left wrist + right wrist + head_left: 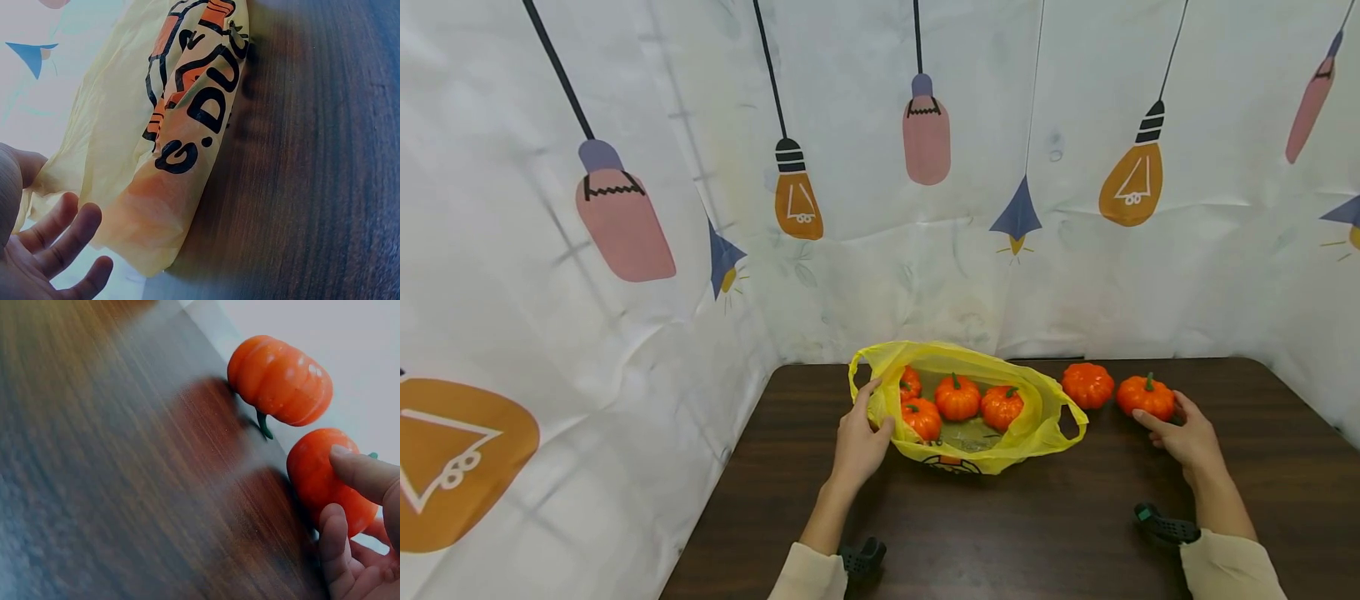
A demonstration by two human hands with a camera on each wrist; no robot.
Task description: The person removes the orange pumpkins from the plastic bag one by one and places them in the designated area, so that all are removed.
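A yellow plastic bag (1052, 417) lies on the table with its mouth wide and several small orange toy pumpkins (957, 397) inside. My left hand (861, 437) holds the bag's left rim between thumb and fingers; in the left wrist view black lettering (209, 109) and a printed picture show on the bag's side. To the right, my right hand (1187, 433) grips a toy pumpkin (1146, 395) with a green stem, thumb on one side and fingers on the other. Another toy pumpkin (1087, 385) lies just left of it, stem toward the table in the right wrist view (280, 380).
The dark wooden table (1015, 533) reaches back to a white curtain (865, 292) printed with lamps. Its loop handle (1067, 421) on the bag's right side lies near the outer pumpkins. Each wrist wears a black strapped device (1165, 525).
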